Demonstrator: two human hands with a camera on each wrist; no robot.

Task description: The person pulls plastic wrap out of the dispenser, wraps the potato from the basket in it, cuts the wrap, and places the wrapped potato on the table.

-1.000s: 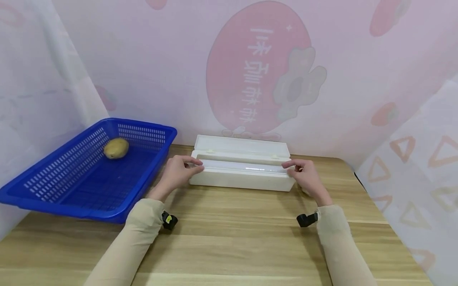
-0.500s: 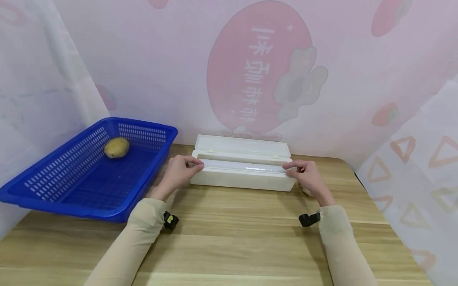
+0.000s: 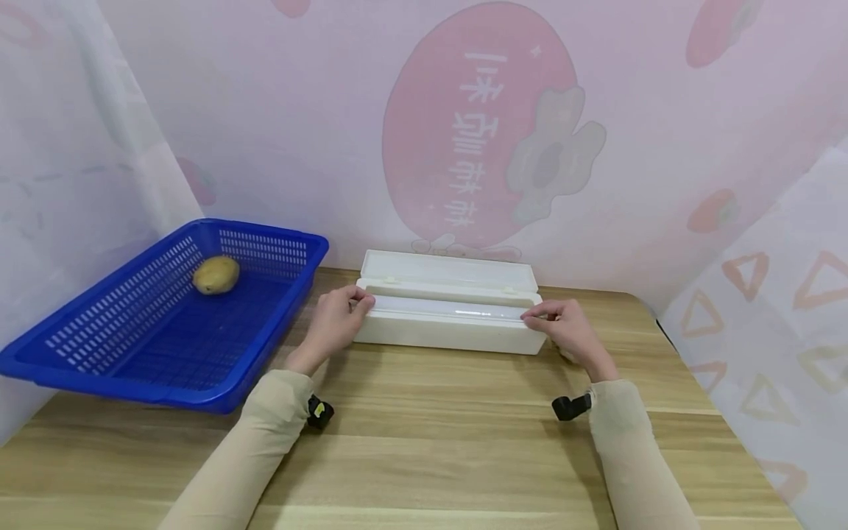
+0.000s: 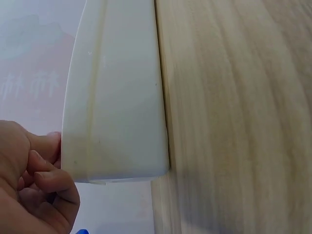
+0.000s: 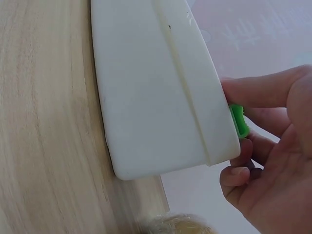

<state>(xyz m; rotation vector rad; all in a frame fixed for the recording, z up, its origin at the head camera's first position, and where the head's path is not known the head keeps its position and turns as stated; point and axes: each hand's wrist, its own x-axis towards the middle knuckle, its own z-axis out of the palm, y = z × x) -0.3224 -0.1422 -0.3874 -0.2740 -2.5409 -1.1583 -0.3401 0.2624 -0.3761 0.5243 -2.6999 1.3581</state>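
Note:
A long white plastic wrap box stands at the back of the table with its lid raised behind it. Glossy plastic wrap lies along its open top. At the left end my left hand pinches the wrap at the front top edge, thumb against curled fingers. My right hand pinches it at the other end. Beside the right fingers, a green slider shows at the box's edge in the right wrist view. The film between my fingertips is too clear to make out.
A blue basket stands to the left with a potato in it. A yellowish thing in clear film lies by the box's right end, mostly hidden by my right hand in the head view. A printed curtain hangs behind.
My left hand has shifted slightly right and its fingers have drawn closer together. The right thumb and forefinger have also closed towards each other. The box has stayed in place.

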